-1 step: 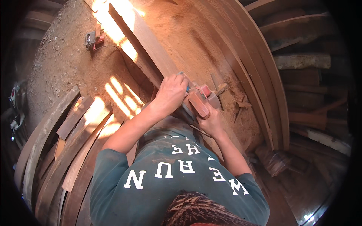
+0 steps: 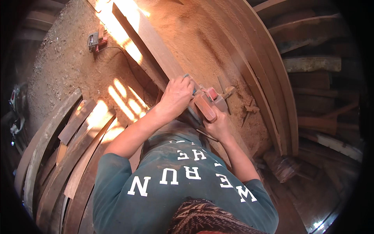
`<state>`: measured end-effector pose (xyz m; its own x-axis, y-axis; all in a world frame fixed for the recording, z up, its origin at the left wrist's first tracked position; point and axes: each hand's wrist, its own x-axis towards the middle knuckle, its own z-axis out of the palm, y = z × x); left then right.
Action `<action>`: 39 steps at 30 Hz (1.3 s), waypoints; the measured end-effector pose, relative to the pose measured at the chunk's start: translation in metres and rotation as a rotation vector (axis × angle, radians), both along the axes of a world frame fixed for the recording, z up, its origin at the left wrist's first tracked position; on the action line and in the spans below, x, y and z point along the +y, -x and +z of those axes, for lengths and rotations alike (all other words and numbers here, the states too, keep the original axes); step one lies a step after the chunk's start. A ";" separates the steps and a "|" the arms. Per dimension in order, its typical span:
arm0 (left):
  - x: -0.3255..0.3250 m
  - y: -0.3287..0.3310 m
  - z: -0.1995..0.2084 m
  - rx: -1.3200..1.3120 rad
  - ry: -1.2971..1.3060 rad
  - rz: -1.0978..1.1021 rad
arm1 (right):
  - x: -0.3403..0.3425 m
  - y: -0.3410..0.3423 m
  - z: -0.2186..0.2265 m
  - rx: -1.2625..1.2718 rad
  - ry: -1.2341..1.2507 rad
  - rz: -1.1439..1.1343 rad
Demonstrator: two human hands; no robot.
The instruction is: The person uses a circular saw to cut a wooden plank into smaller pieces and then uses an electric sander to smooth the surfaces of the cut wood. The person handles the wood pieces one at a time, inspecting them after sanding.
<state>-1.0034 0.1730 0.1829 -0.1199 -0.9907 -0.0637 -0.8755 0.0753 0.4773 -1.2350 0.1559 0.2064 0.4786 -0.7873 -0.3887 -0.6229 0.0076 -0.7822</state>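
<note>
A long wooden plank (image 2: 150,43) runs from the upper left down toward my body, lit by sun at its far end. A reddish-brown electric hand planer (image 2: 205,104) rests on the plank's near part. My left hand (image 2: 177,97) is closed over the planer's front. My right hand (image 2: 219,125) grips its rear from below, with the fingers partly hidden behind the tool. A thin dark cord (image 2: 206,135) trails from the planer across my green shirt.
Sawdust (image 2: 66,66) covers the ground. A small power tool (image 2: 97,39) with a cord lies at the upper left. Curved planks (image 2: 74,156) are stacked at the left, more curved boards (image 2: 272,97) at the right, and rough timber (image 2: 311,62) beyond. Small wood scraps (image 2: 249,109) lie near the planer.
</note>
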 end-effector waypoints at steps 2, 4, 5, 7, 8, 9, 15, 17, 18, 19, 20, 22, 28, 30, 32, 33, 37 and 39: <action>-0.005 -0.010 -0.003 -0.034 -0.008 -0.082 | -0.008 -0.009 0.007 0.055 0.023 0.032; -0.011 -0.025 -0.007 -0.075 0.027 -0.153 | -0.013 -0.016 0.002 0.016 0.020 0.031; -0.014 -0.032 -0.009 -0.097 0.065 -0.184 | -0.016 -0.020 0.000 -0.003 0.017 0.032; -0.023 -0.049 -0.014 -0.146 0.100 -0.271 | -0.022 -0.033 -0.002 0.006 0.000 0.027; -0.029 -0.059 -0.016 -0.170 0.098 -0.325 | -0.025 -0.041 -0.003 0.010 -0.009 0.026; -0.036 -0.070 -0.018 -0.195 0.095 -0.380 | -0.029 -0.050 -0.001 -0.003 -0.001 0.028; -0.065 -0.133 -0.012 -0.214 0.101 -0.443 | -0.059 -0.101 -0.002 0.014 0.043 0.067; -0.068 -0.150 -0.009 -0.250 0.050 -0.395 | -0.069 -0.120 -0.005 0.000 0.056 0.077; -0.071 -0.159 -0.002 -0.251 -0.007 -0.341 | -0.073 -0.130 -0.007 0.001 0.060 0.073; -0.070 -0.166 -0.001 -0.179 0.068 -0.244 | -0.078 -0.141 -0.007 0.000 0.064 0.071; -0.067 -0.175 0.000 -0.108 0.143 -0.146 | -0.083 -0.151 -0.007 -0.001 0.068 0.070; -0.063 -0.196 0.004 0.107 0.177 0.049 | -0.095 -0.170 -0.007 -0.002 0.075 0.072; 0.024 -0.227 -0.076 0.212 0.030 0.669 | -0.128 -0.234 -0.005 0.015 0.039 0.079; 0.066 -0.218 -0.108 0.273 -0.161 0.765 | -0.138 -0.253 -0.007 0.008 0.059 0.076; 0.106 -0.208 -0.135 0.327 -0.437 0.781 | -0.147 -0.270 -0.012 0.005 0.094 0.074; 0.125 -0.203 -0.145 0.333 -0.582 0.758 | -0.152 -0.279 -0.012 -0.011 0.096 0.076; 0.168 -0.192 -0.168 0.431 -0.858 0.781 | -0.172 -0.313 -0.013 -0.057 0.131 0.089; 0.176 -0.194 -0.175 0.454 -0.924 0.803 | -0.182 -0.328 -0.015 -0.058 0.136 0.096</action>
